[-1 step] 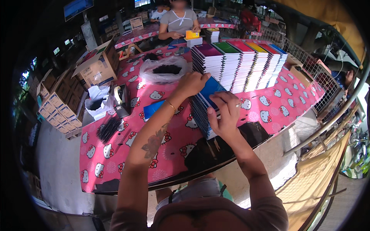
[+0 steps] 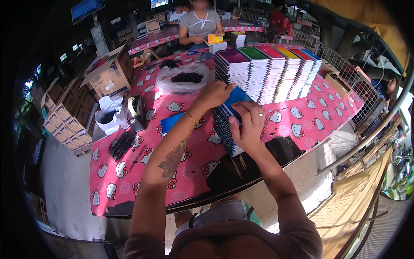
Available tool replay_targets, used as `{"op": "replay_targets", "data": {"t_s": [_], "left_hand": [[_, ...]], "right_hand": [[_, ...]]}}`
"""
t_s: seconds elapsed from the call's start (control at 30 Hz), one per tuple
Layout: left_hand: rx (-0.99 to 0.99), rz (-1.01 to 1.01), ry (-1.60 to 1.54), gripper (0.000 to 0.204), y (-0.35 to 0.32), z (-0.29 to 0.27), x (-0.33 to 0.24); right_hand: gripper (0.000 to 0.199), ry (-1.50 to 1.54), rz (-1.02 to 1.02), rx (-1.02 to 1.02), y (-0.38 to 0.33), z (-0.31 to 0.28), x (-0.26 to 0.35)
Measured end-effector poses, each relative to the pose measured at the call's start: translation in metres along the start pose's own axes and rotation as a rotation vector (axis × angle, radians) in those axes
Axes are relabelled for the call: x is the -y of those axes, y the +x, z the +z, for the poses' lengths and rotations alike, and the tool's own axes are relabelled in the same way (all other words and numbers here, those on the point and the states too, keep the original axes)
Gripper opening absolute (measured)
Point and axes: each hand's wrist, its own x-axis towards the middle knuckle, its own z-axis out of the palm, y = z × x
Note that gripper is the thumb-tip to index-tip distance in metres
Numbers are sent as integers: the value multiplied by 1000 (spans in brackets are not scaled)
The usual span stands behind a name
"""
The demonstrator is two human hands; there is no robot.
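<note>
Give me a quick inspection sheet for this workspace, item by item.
Surface: pink patterned table cover, dark patches along the near edge.
Work items: pile of blue spiral notebooks; multicoloured notebook stacks beyond.
Clutter: black coils, translucent bag, white bag, likely tape dispenser, all further left.
Hands: left hand at the pile's far end; right hand on top.
Cables: nothing clearly seen.
Surroundings: cardboard boxes left, wire mesh right, co-worker ahead.
</note>
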Motion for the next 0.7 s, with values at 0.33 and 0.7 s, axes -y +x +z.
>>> {"op": "replay_targets", "data": {"t_s": [0.33,0.7], "left_hand": [[-393,130,-80,60,-13,-3,36],[-618,-856,-545,69,-159,56,254]], "right_hand": [[22,33,98,204,1,0,-7],[66,1038,1331,392,-115,180,52]]}}
